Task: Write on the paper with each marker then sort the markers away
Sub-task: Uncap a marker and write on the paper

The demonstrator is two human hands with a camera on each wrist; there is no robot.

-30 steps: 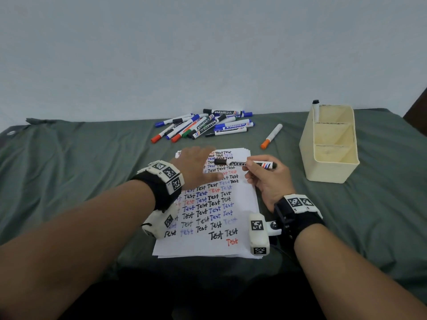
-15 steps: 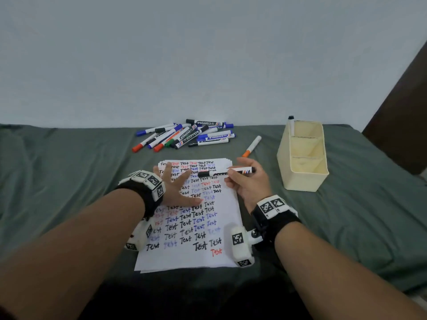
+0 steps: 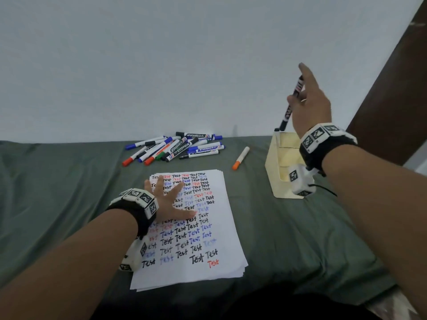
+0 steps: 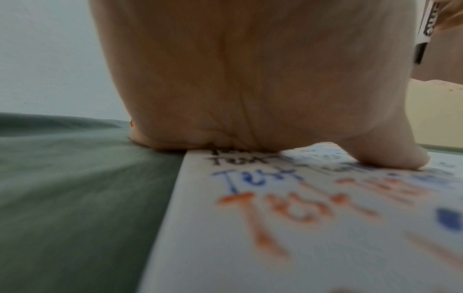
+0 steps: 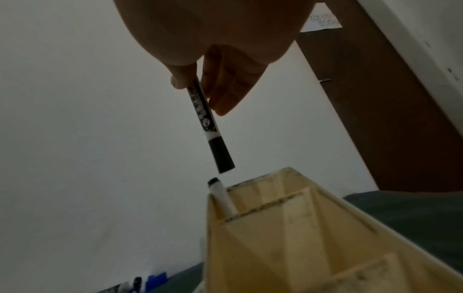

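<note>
Green cloth (image 3: 69, 192) covers the whole surface in front of me, with a pale wall behind it. On the cloth lies my stack of paper (image 3: 221, 255), filled with rows of "Test" in black, blue and red. My left hand (image 3: 169, 202) lies flat on its upper left part, fingers spread wide and straight, thumb pressed to the sheet (image 4: 391, 158). To the right of the paper stands the cream organizer (image 3: 271, 172), split into compartments; one marker with a white barrel (image 5: 223, 198) stands upright in the far compartment, at its left corner. My right hand (image 3: 309, 105) is raised above that far end, pinching a black marker (image 3: 291, 103) between thumb and fingertips, index finger stretched up. The marker hangs nearly vertical, black cap down (image 5: 221, 156), just above the standing marker and not touching it. Behind the paper a pile of markers (image 3: 178, 146) lies loose on the cloth, blue, black, green and red caps mixed. Between the pile and the organizer lies a single orange-capped marker (image 3: 240, 158).
</note>
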